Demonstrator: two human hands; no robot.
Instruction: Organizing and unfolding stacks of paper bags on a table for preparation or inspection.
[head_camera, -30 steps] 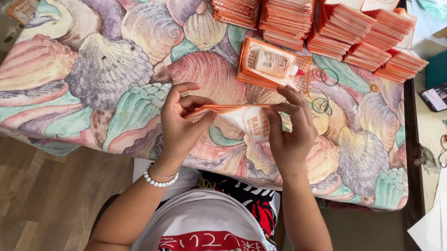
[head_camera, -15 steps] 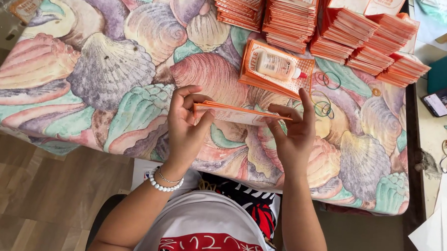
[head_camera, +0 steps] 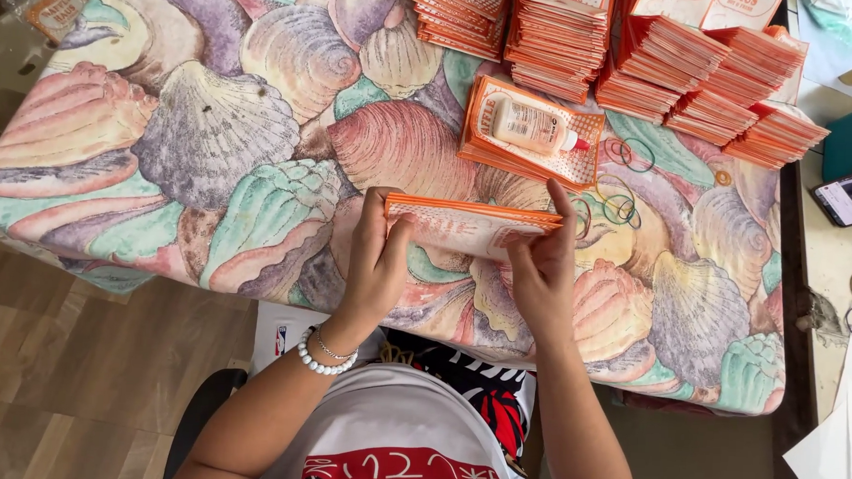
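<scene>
Both hands grip one bundle of orange-edged card packets point(head_camera: 469, 227), held just above the near half of the tabletop point(head_camera: 212, 138), which is covered in a seashell-print cloth. The left hand point(head_camera: 376, 266) closes over the bundle's left end, thumb on the near face and fingers curled behind. The right hand point(head_camera: 541, 262) clamps the right end, its forefinger pointing straight up along the edge. The fingertips behind the bundle are hidden, so how many packets it holds cannot be counted. Both forearms rise from the bottom edge of the view, with a white bead bracelet point(head_camera: 326, 356) on the left wrist.

Toward the far edge lies a flat stack of packets with a small white bottle point(head_camera: 532, 128) on top. Loose rubber bands point(head_camera: 624, 180) lie just right of it. Rows of bundled orange packets point(head_camera: 640, 49) run along the far edge, their tops cut off by the frame. At the right edge a phone point(head_camera: 850, 196) is only partly in view.

Compared with half a second ago, the bundle sits squarer and more level, and the right forefinger now stands upright.
</scene>
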